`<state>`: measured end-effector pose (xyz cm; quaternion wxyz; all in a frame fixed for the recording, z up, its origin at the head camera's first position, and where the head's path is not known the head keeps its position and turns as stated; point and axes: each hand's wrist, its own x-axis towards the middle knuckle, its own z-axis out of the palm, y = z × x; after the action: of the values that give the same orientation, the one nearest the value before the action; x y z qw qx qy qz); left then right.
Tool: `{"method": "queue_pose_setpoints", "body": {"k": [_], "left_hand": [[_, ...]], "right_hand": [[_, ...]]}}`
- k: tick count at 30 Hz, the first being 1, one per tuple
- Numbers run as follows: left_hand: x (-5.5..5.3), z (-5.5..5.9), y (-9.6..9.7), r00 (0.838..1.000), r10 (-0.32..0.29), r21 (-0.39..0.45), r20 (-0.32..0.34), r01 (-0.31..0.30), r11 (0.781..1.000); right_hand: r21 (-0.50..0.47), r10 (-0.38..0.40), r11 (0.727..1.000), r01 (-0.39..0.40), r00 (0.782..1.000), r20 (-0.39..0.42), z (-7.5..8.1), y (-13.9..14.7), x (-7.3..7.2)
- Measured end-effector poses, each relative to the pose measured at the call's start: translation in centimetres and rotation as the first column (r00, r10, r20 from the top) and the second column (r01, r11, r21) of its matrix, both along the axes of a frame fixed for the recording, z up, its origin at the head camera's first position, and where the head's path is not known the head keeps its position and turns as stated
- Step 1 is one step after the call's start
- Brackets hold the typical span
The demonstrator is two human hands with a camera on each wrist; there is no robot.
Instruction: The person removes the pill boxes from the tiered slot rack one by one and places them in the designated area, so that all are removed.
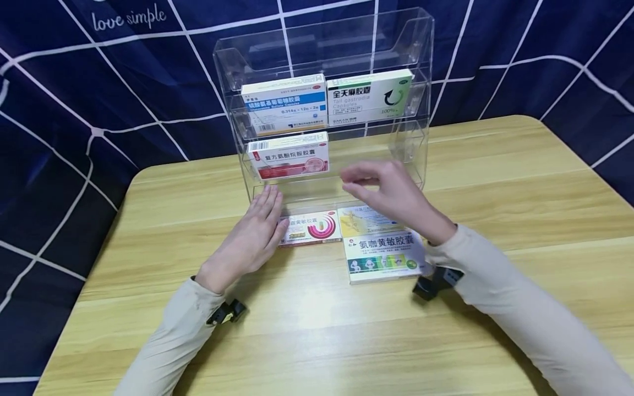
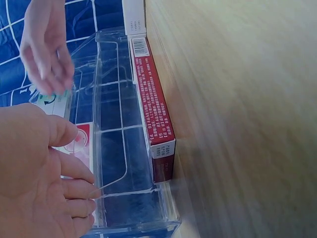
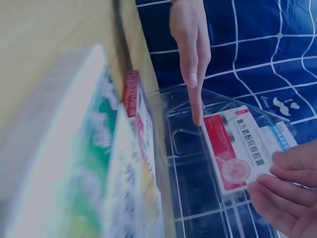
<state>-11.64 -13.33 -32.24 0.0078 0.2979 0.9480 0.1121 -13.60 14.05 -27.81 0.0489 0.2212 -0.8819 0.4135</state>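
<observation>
A clear plastic display rack stands at the back of the table with medicine boxes in its tiers. My left hand lies flat with straight fingers, its fingertips at the rack's lower left front, below the red-and-white medicine box. The thumb side overlaps a pink-and-white medicine box on the table. My right hand hovers in front of the rack, to the right of the red-and-white box, fingers loosely bent and thumb apart. Nothing shows in either hand; in the right wrist view the right fingers overlap the red-and-white box.
Higher up, the rack holds a blue-and-white box and a green-and-white box. On the table before it lie a yellow-and-white box and a larger white-and-green box. Behind hangs a dark blue checked cloth.
</observation>
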Motion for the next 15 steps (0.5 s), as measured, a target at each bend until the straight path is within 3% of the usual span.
{"method": "queue_pose_setpoints", "body": {"k": [8,15], "left_hand": [[-0.1,0.1,0.0,1.000,0.005,-0.006,0.014,-0.004,1.000],[-0.2,0.0,-0.2,1.000,0.014,-0.016,0.026,-0.013,1.000]], "right_hand": [[-0.149,-0.128,0.981,0.121,0.991,-0.038,-0.1,-2.8,-3.8],[-0.223,-0.132,0.967,0.126,0.991,-0.012,-0.9,-3.5,-5.6]]}}
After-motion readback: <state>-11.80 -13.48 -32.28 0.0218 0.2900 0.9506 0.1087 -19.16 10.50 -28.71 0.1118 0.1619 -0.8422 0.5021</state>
